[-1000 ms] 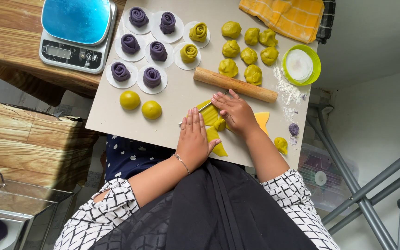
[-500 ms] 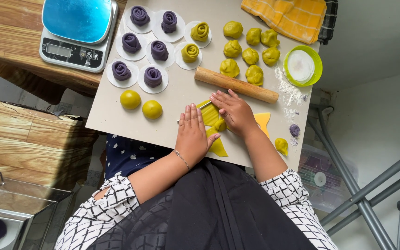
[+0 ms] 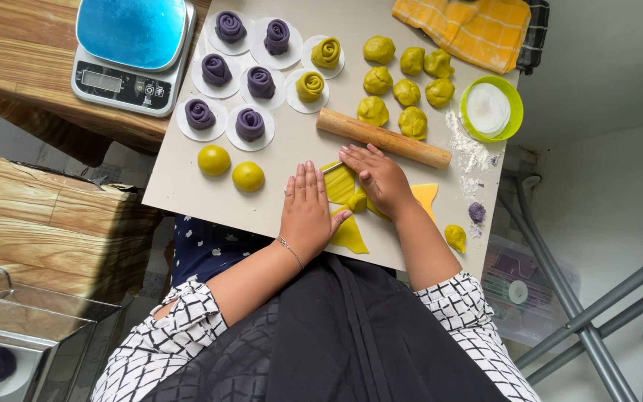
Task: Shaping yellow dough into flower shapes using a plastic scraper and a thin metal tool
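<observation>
Close to the body, at the near edge of the pale board (image 3: 187, 195), both hands work a flat sheet of yellow-green dough (image 3: 351, 234). The left hand (image 3: 308, 208) lies palm down with fingers straight and close together, pressing flat on the board at the sheet's left side, its thumb reaching onto the dough. The right hand (image 3: 381, 179) rests on top of the sheet, fingers curved and bunched over a rolled-up part of the dough (image 3: 340, 182); whether it pinches the dough or only presses it is hidden by the knuckles. As a judgement, the step in hand is rolling the sheet into a coil, and the next move calls for steady, even pressure from the fingertips so that the roll stays tight and the thin sheet does not tear.

Just beyond the right hand lies a wooden rolling pin (image 3: 383, 138), set at a slant. To the left sit two smooth yellow balls (image 3: 231, 168). Further out stand purple dough roses (image 3: 234, 74) and two yellow-green roses (image 3: 318, 68) on white paper rounds, with rough dough lumps (image 3: 405, 82) beside them. A green bowl (image 3: 513, 119) of flour, a kitchen scale (image 3: 134, 56) with a blue bowl and an orange cloth (image 3: 463, 26) lie farthest off.
</observation>
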